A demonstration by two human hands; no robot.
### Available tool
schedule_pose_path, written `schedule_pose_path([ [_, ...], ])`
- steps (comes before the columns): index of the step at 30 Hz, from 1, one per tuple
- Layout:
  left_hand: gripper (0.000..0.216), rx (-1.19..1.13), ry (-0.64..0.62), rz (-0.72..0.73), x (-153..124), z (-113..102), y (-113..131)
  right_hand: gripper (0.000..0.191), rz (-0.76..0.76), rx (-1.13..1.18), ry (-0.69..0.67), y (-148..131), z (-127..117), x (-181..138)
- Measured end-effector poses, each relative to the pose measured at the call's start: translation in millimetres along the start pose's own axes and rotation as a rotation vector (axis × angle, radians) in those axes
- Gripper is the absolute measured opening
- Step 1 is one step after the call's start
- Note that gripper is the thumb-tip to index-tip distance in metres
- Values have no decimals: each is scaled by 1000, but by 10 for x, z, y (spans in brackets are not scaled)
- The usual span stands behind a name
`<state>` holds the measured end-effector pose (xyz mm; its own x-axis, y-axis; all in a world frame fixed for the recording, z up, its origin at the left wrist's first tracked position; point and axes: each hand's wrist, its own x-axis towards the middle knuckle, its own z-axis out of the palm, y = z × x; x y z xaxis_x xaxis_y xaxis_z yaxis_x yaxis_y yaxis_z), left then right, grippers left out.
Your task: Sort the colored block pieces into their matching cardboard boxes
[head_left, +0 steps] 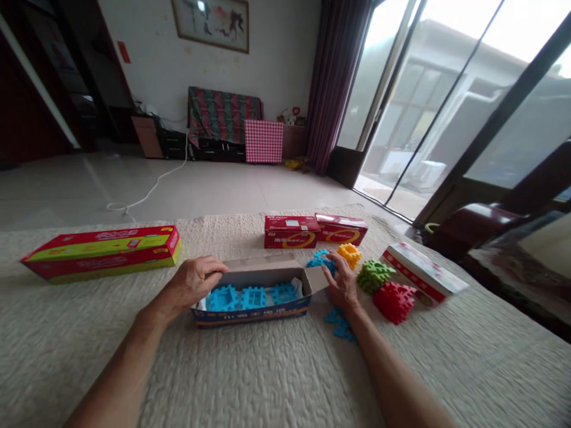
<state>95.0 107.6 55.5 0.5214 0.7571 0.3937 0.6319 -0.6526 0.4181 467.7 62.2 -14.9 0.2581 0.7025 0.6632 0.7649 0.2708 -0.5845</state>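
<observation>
An open cardboard box [254, 316] with dark blue sides stands in front of me. Several light blue notched building blocks [253, 298] lie in a row inside it. My left hand [198, 280] is closed on the box's left end, fingers curled over the rim. Beyond the right flap [316, 279], my right hand [342, 282] has its thumb and fingers on another blue building block [319, 260]; the contact is partly hidden. Flat blue pieces [339, 324] lie beside my right wrist. Yellow [349, 255], green [373, 276] and red blocks [394, 302] sit to its right.
A long red and yellow-green box [104, 254] lies at left on the quilted cover [250, 374]. Two red boxes [292, 233] [342, 229] stand behind the open box. A white and red box [423, 273] lies at right, behind the red block.
</observation>
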Motion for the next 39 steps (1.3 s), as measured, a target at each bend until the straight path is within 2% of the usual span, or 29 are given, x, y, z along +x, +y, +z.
schedule_pose_path([
  [7,28,56,-1,12,-14,13,18,32,37,7,64,-39,-54,21],
  [10,28,81,18,11,-19,23,11,31,72,59,109,-152,-105,69],
  [13,28,100,24,13,-17,33,-5,28,30,80,81,-306,-136,101],
  [17,29,105,9,20,-9,36,-27,26,-68,18,36,-363,-136,107],
  [22,30,122,5,9,-7,41,-52,21,-24,-106,74,-289,-276,96],
  [24,31,118,5,9,-9,47,-72,18,-48,-159,3,-314,-375,20],
  [27,30,102,-3,-4,-12,55,-102,16,-72,-261,-174,-388,-494,-186],
  [30,30,84,2,-10,-13,61,-118,15,-55,-365,-327,-434,-547,-392],
  [32,29,74,15,-14,-13,62,-118,16,-37,-412,-381,-438,-562,-466],
  [35,29,70,22,-24,-12,59,-109,18,-18,-412,-444,-427,-601,-457],
  [39,30,81,12,-21,-6,49,-103,26,-86,-329,-611,-423,-701,-286],
])
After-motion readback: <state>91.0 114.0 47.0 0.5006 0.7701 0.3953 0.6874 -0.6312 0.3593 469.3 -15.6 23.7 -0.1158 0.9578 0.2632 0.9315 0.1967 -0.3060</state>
